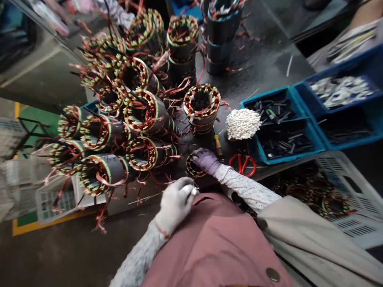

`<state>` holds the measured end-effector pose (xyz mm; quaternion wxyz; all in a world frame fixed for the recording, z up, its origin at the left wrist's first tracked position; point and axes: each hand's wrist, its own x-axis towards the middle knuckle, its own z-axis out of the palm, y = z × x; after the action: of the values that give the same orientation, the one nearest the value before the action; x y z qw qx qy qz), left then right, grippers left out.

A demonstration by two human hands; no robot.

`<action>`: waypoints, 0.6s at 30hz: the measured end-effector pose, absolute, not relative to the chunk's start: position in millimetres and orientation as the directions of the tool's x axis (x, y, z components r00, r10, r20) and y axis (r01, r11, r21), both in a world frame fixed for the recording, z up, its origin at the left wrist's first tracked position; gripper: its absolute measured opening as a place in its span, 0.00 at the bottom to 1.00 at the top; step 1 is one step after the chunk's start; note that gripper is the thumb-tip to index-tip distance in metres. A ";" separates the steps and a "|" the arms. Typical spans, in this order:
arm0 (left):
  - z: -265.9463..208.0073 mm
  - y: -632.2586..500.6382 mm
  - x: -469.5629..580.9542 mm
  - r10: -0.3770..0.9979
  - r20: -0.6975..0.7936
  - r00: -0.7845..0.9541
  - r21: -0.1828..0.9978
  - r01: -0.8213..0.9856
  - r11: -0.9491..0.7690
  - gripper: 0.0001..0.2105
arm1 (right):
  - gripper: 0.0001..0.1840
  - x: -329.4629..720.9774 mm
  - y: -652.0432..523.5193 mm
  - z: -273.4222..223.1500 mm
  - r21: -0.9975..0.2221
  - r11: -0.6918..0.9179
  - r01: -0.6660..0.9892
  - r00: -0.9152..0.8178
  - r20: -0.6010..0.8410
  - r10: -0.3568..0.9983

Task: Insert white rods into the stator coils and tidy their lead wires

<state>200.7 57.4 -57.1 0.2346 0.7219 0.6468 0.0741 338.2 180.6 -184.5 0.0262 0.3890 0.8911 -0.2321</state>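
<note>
My right hand (206,160), in a purple glove, has its fingers curled over the rim of a small motor stator (194,169) at the table's front edge. My left hand (177,201), in a white glove, is just left of it with fingers pinched together; what they hold, if anything, I cannot make out. Behind the right hand another stator (201,104), with copper windings and green-yellow slot liners, stands upright. A yellow-handled tool (218,145) and red-handled scissors (243,164) lie close to the right hand.
Many stators (143,113) with loose copper leads are piled at left. A bundle of white sticks (243,124) stands by blue bins (321,149) of black and white sleeves. A white crate (356,229) of stators sits below right. A co-worker's sleeve (118,14) shows at the back.
</note>
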 end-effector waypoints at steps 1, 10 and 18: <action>-71.6 61.9 207.0 0.949 -0.284 0.137 0.461 0.887 0.010 0.12 | 0.15 339.6 183.1 -187.6 -0.436 0.572 0.694 -0.696 -0.207 0.687; -136.0 146.3 236.3 0.827 -0.562 -0.008 0.121 0.988 0.092 0.27 | 0.17 388.4 166.5 -181.7 -0.541 0.421 0.729 -0.570 -0.138 0.810; -153.2 179.2 258.8 0.741 -0.670 -0.044 0.105 0.983 0.153 0.13 | 0.26 404.1 144.9 -177.8 -0.352 0.604 0.715 -0.696 -0.275 0.664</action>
<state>258.8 179.2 -153.2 0.3061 0.6200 0.6950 -0.1974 404.1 144.9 -177.8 0.0578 0.3859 0.8936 -0.2219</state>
